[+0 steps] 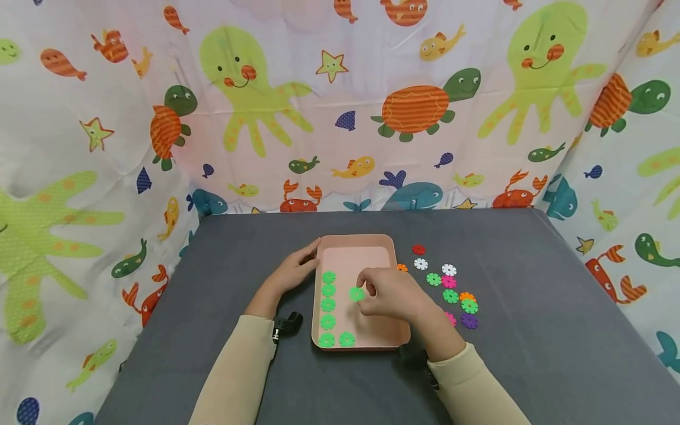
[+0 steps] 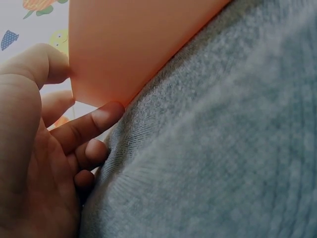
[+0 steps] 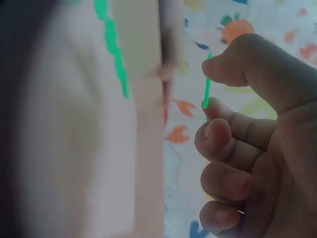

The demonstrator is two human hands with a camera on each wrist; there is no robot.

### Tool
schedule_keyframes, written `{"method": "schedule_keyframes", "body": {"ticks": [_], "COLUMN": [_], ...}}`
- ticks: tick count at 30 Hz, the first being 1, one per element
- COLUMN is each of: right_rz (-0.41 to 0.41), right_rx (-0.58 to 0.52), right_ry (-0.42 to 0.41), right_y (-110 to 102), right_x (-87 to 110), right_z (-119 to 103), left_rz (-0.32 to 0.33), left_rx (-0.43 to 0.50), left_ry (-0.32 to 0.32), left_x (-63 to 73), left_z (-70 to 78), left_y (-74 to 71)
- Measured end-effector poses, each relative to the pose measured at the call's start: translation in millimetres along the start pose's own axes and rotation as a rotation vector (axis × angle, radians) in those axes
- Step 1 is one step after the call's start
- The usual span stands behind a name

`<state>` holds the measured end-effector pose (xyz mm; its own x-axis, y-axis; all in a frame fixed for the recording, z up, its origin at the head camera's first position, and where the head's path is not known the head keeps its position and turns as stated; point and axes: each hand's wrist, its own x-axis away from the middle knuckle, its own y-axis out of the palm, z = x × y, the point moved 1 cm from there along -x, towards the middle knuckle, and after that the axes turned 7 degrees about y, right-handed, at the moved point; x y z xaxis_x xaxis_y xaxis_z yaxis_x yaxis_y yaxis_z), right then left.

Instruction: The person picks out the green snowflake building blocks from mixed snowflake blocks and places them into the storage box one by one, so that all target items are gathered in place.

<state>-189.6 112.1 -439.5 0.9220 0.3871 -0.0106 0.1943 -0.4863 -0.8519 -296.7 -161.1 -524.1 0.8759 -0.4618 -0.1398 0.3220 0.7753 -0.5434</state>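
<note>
A shallow pink tray (image 1: 355, 254) lies on the grey table. My left hand (image 1: 293, 270) grips it at the upper left corner, and the left wrist view shows thumb and fingers around the tray's corner (image 2: 114, 54). Over the middle of the tray, my right hand (image 1: 390, 295) pinches a green notched disc (image 1: 356, 294) between thumb and fingertip. In the right wrist view this disc (image 3: 207, 82) appears edge-on. Several green discs (image 1: 327, 305) stand in a column along the tray's left side, with another green disc (image 1: 347, 339) beside the lowest one.
Right of the tray, loose notched discs are scattered on the table: red (image 1: 418, 249), white (image 1: 448, 270), pink (image 1: 448, 281), green (image 1: 450, 296), orange (image 1: 467, 297) and purple (image 1: 470, 320). A curtain (image 1: 329, 171) printed with sea animals hangs behind the table and along both sides.
</note>
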Motion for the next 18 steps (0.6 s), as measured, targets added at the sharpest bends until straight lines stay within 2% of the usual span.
{"method": "schedule_keyframes", "body": {"ticks": [7,13,18], "right_rz": [-0.081,-0.152,-0.186], "right_rx": [0.084,0.154,0.167], "right_ry": [-0.057,-0.003,0.013], "right_y": [27,43,46], "right_x": [-6.8,-8.9,-9.4], "right_z": [-10,-11,-9], "left_rz": [0.016,0.021,0.031], "left_rx": [-0.008,-0.001,-0.012], "left_ry": [0.020,0.020,0.015], "left_x": [-1.0,-0.8,-0.9], "left_z": [-2.4,-3.5,-1.2], "left_y": [0.1,-0.4,-0.2]}}
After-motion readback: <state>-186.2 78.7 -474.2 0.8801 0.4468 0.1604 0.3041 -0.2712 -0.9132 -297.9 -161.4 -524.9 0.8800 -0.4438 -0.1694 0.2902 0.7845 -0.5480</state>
